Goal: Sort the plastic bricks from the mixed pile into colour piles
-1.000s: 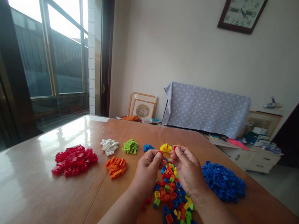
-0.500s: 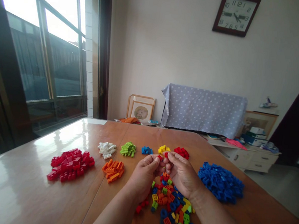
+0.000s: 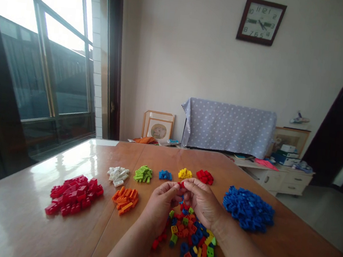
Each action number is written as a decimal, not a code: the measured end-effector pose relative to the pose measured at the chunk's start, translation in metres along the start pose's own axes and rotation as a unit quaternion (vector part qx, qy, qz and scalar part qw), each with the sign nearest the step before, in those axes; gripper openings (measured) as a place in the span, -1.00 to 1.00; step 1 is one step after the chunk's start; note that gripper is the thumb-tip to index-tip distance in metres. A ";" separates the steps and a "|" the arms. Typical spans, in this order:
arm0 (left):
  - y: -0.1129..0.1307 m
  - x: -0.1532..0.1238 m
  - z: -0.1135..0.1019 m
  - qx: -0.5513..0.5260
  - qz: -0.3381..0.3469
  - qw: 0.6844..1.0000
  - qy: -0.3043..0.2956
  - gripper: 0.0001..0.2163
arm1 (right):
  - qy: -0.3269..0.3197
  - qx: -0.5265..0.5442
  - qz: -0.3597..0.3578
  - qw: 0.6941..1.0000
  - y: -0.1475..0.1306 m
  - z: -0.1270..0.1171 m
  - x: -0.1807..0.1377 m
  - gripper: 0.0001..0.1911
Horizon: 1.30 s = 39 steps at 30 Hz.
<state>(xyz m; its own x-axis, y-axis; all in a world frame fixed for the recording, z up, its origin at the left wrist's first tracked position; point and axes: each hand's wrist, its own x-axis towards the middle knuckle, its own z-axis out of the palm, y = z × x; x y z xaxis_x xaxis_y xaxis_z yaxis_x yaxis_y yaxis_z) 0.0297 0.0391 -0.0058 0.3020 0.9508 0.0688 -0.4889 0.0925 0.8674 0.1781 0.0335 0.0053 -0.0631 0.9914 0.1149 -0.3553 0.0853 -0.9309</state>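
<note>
My left hand [image 3: 163,204] and my right hand [image 3: 205,203] meet above the table, each closed in a pinch at the fingertips. Between them are small red toy bricks [image 3: 181,184], pressed together or touching; the fingers partly cover them. Below and just in front of my wrists lies a loose mixed pile of bricks [image 3: 191,229] in red, orange, green, yellow and blue. Close beyond my fingers sit a small yellow brick pile [image 3: 185,173] and a small red brick pile [image 3: 204,177].
On the wooden table [image 3: 128,239] are a large dark-pink brick pile [image 3: 75,194], white bricks [image 3: 118,175], lime-green bricks [image 3: 143,174], orange bricks [image 3: 125,200], a small blue pile [image 3: 165,175] and a large blue pile [image 3: 248,208]. A cabinet [image 3: 289,181] stands beyond.
The red bricks, held slightly apart before, have been brought together as my fingertips closed in on each other. The whole view has shifted slightly with the head.
</note>
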 end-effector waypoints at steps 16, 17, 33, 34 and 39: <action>-0.008 0.008 -0.008 0.106 0.008 0.994 0.038 -0.58 | 0.024 0.014 0.054 0.998 0.004 0.002 0.005 -0.70; -0.008 0.008 -0.008 0.111 0.011 0.993 0.042 -0.58 | 0.018 0.006 0.051 0.998 0.005 0.002 0.004 -0.68; 0.005 0.008 -0.012 0.148 0.036 0.978 0.141 -0.53 | 0.156 -0.060 -0.031 0.985 -0.011 -0.048 0.026 -0.67; 0.007 0.008 -0.013 0.145 0.036 0.978 0.148 -0.54 | 0.176 -0.063 -0.037 0.982 -0.014 -0.058 0.031 -0.68; 0.008 0.011 -0.023 0.105 0.044 0.977 0.178 -0.53 | 0.260 -0.120 -0.032 0.958 -0.023 -0.094 0.057 -0.75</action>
<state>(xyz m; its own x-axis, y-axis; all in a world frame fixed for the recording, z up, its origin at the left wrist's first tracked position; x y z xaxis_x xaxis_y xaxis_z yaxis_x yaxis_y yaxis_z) 0.0107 0.0573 -0.0089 -0.0552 0.9985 0.0036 -0.3100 -0.0205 0.9505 0.2705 0.0971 0.0011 0.4466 0.8936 0.0447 -0.1147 0.1067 -0.9876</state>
